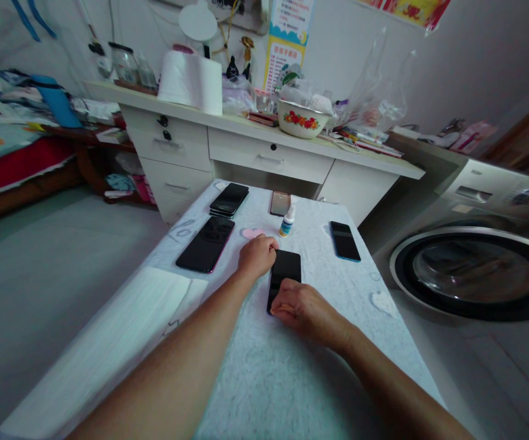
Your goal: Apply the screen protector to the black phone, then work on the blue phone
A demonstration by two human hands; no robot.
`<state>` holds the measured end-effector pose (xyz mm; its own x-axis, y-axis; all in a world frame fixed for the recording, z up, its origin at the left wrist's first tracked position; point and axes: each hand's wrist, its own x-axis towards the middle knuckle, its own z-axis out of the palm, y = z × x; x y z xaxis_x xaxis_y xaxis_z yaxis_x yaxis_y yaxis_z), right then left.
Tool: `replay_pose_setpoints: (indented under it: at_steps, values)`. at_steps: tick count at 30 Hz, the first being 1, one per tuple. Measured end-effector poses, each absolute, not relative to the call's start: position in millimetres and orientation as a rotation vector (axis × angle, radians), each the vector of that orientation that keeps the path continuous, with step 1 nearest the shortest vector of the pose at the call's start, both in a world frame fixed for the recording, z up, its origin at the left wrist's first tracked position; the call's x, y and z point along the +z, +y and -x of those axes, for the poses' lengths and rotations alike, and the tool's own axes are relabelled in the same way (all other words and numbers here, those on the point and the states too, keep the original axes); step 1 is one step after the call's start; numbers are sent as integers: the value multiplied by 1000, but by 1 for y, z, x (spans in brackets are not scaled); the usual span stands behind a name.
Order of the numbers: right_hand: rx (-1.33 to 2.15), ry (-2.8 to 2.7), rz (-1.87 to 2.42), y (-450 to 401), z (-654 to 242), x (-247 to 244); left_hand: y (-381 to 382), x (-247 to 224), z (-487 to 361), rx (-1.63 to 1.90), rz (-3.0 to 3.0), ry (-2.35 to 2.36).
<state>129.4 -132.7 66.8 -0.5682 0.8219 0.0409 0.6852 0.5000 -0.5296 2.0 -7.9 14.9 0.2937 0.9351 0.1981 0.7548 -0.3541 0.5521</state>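
A black smartphone (288, 264) lies flat on the cloth-covered table, screen up, between my two hands. My left hand (257, 254) is closed at its upper left corner, fingertips on the edge. Over the phone's lower part, my right hand (298, 305) is closed with fingers curled by the lower left corner; what they pinch, if anything, is hidden. Just beyond stands a small white bottle (287, 221) with a blue and yellow label. A larger phone (207, 244) lies to the left, and another phone (345, 241) with a blue edge lies to the right.
A stack of phones (230, 199) and a brownish phone case (280, 203) are at the table's far end. White paper sheets (122, 330) lie along the left edge. Behind stands a white desk (246, 143); a washing machine (475, 244) is at the right.
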Motion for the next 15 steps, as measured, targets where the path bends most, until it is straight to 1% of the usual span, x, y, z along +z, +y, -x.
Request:
replay_pose_setpoints:
  at_steps: [6, 15]
  values:
    - [698, -2538, 1239, -122, -130, 69, -7, 13, -2, 723, -2223, 1523]
    - [505, -2348, 1398, -109, -131, 51, -6, 12, -3, 724, -2222, 1526]
